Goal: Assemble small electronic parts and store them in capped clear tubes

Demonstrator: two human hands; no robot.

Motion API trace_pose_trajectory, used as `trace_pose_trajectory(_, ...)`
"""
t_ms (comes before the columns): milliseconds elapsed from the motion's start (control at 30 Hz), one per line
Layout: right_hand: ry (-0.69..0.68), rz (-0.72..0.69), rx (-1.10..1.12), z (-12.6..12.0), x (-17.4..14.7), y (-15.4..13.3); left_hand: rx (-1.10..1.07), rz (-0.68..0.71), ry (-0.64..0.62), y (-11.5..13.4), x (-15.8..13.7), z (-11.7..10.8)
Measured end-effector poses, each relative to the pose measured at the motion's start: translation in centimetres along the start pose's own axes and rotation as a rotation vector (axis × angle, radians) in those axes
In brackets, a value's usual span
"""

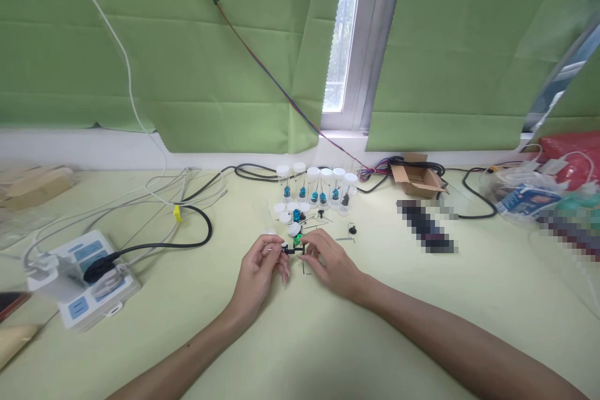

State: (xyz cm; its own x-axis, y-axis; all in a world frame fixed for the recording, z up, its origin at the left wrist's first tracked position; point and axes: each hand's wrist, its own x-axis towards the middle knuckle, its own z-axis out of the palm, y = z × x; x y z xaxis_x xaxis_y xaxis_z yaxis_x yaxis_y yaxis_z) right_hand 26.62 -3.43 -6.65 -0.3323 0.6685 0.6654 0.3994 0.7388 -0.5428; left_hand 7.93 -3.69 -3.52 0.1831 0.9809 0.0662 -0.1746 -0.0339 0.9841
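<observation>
A small black metal part with a thin shaft is held level between my two hands. My left hand pinches its left end, where a thin metal rod pokes out between the fingers. With thumb and fingertips, my right hand grips the wider right end. Just below lies a small L-shaped hex key. Beyond the hands are a green part, a blue part and several white caps. Several clear tubes with white lids stand behind, most with a blue part inside.
At the left sits a white power strip with plugs and cables. An open cardboard box stands at the back right, near black cables. Another black part and a hex key lie right of the hands. Plastic bags crowd the right edge.
</observation>
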Motion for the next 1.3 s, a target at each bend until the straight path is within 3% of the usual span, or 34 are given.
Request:
trace_pose_trajectory(833, -0.042, 0.069, -0.057, -0.01, 0.04, -0.49, 0.021, -0.008, -0.014, 0.26, -0.07, 0.18)
trace_pose_trajectory(1300, -0.080, 0.024, -0.058, -0.21, 0.22, -0.44, 0.048, -0.007, -0.021, -0.01, 0.11, -0.11)
